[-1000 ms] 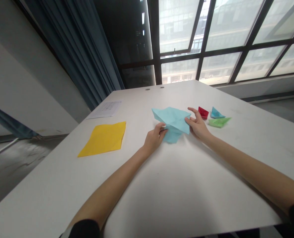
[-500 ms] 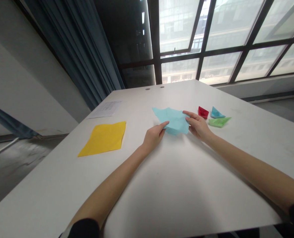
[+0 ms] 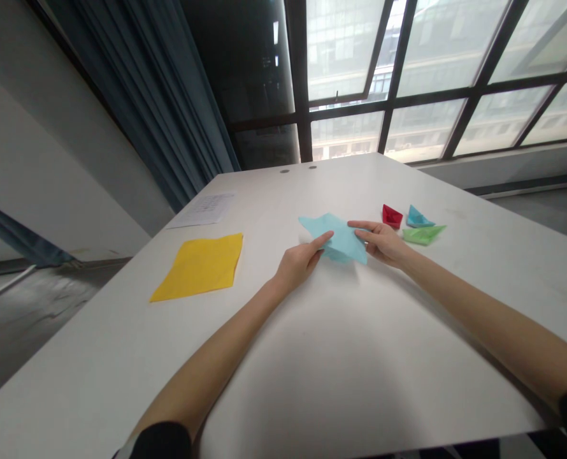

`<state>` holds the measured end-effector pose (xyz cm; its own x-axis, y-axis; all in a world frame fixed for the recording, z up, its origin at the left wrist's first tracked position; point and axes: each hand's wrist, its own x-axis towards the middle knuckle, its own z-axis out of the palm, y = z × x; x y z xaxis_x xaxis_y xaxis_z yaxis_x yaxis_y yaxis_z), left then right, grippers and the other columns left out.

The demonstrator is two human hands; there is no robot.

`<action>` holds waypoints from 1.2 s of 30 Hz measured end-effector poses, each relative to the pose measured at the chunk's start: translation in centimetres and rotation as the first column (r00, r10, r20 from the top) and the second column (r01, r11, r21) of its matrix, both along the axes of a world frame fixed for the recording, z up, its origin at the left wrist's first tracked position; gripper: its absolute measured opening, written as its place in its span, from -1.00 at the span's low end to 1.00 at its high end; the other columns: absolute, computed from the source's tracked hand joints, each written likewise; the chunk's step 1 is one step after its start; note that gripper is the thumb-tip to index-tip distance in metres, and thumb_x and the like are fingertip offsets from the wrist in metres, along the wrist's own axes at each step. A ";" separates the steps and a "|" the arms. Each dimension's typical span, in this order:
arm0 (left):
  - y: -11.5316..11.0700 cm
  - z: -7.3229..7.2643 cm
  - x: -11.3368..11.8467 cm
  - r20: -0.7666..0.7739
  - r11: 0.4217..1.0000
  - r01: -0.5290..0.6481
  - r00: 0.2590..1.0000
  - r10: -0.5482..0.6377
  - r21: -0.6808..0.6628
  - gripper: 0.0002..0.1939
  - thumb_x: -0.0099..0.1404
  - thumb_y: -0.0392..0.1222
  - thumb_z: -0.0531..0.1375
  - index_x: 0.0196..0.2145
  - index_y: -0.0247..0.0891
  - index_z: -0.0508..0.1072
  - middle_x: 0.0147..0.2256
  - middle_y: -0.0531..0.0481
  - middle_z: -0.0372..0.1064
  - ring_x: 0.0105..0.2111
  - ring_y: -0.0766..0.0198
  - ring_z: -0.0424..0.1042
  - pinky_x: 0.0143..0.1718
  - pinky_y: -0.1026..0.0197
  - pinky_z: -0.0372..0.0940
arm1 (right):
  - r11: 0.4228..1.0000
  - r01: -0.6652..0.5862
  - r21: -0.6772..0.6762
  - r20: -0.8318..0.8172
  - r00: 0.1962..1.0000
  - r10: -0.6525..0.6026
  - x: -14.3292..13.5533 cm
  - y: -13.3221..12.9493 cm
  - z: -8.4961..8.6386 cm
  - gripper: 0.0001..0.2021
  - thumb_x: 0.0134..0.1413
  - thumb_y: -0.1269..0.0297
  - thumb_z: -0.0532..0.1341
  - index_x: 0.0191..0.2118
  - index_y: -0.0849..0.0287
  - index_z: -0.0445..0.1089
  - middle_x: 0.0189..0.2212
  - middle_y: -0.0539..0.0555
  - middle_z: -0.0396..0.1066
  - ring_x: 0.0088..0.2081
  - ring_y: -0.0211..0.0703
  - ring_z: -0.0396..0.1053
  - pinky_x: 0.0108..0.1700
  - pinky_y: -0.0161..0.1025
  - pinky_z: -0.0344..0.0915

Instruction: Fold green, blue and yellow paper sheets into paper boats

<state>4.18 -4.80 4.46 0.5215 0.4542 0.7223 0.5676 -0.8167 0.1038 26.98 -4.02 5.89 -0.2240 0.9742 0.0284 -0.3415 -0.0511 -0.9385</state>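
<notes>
A light blue sheet (image 3: 343,241), creased and partly folded, is held just over the white table (image 3: 312,357) between my hands. My left hand (image 3: 299,264) pinches its lower left edge, thumb on top. The right edge is in the grip of my right hand (image 3: 383,244), whose index finger stretches over the upper side. The fingers beneath the sheet are hidden. Just beyond my right hand are three small folded pieces: a red one (image 3: 392,217), a blue one (image 3: 418,217) and a green one (image 3: 423,234).
A yellow sheet (image 3: 200,268) lies flat on the table to the left. Behind it is a white printed paper (image 3: 203,211) near the table's left edge. A blue curtain (image 3: 154,83) and large windows stand beyond the far edge.
The light blue sheet has tilted and shifted slightly to the right and nearer. My left hand has moved a little right, and my right index finger reaches further left over the sheet.
</notes>
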 end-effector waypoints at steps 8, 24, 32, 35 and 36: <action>-0.7 0.3 0.4 0.095 0.996 0.091 0.991 -0.092 0.022 -0.76 0.28 -0.21 0.04 -0.10 -0.23 0.32 -0.33 0.00 0.47 -0.40 0.38 0.46 -0.38 0.38 0.32 | 0.999 -0.039 -0.036 -0.005 0.999 0.039 -0.1 -0.3 0.4 -0.65 -0.33 0.34 0.38 -0.26 0.17 0.44 -0.42 0.02 0.47 -0.39 -0.26 0.39 -0.34 -0.30 0.33; -1.0 0.9 0.9 0.212 0.999 0.036 0.977 -0.036 0.004 -0.83 0.24 -0.19 0.09 -0.30 -0.26 0.45 -0.37 0.00 0.50 -0.39 0.34 0.47 -0.31 0.33 0.36 | 0.999 0.016 0.044 0.049 0.999 -0.018 0.0 0.1 -0.1 -0.68 -0.36 0.28 0.40 -0.32 0.16 0.47 -0.38 0.05 0.49 -0.36 -0.23 0.41 -0.18 -0.20 0.32; -0.8 0.7 0.7 0.175 0.999 0.049 0.983 -0.048 -0.004 -0.83 0.25 -0.18 0.08 -0.29 -0.24 0.45 -0.37 0.02 0.50 -0.41 0.36 0.47 -0.36 0.36 0.34 | 0.994 0.053 0.093 0.157 0.985 -0.067 0.8 0.7 -0.6 -0.73 -0.38 0.26 0.39 -0.39 0.14 0.49 -0.42 0.02 0.48 -0.41 -0.26 0.37 -0.23 -0.23 0.30; -0.9 0.7 0.7 0.195 0.999 0.030 0.981 -0.025 -0.018 -0.83 0.25 -0.18 0.09 -0.28 -0.24 0.45 -0.38 0.03 0.50 -0.43 0.37 0.47 -0.39 0.37 0.33 | 0.994 0.002 0.113 0.198 0.980 -0.024 1.1 0.7 -0.8 -0.68 -0.37 0.26 0.39 -0.33 0.12 0.48 -0.38 0.01 0.48 -0.38 -0.25 0.38 -0.21 -0.22 0.29; -0.9 0.8 0.7 0.203 1.000 0.020 0.979 -0.016 -0.016 -0.83 0.24 -0.18 0.09 -0.28 -0.25 0.45 -0.38 0.03 0.50 -0.44 0.37 0.47 -0.39 0.37 0.33 | 0.992 -0.018 0.125 0.220 0.976 -0.010 1.2 0.8 -0.9 -0.66 -0.37 0.26 0.39 -0.30 0.12 0.48 -0.36 0.01 0.48 -0.37 -0.24 0.37 -0.20 -0.22 0.28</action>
<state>4.90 -5.67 5.22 0.3731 0.4600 0.8057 0.5181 -0.8237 0.2304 28.13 -3.23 5.00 -0.2419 0.9651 0.1005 -0.1264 0.0714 -0.9894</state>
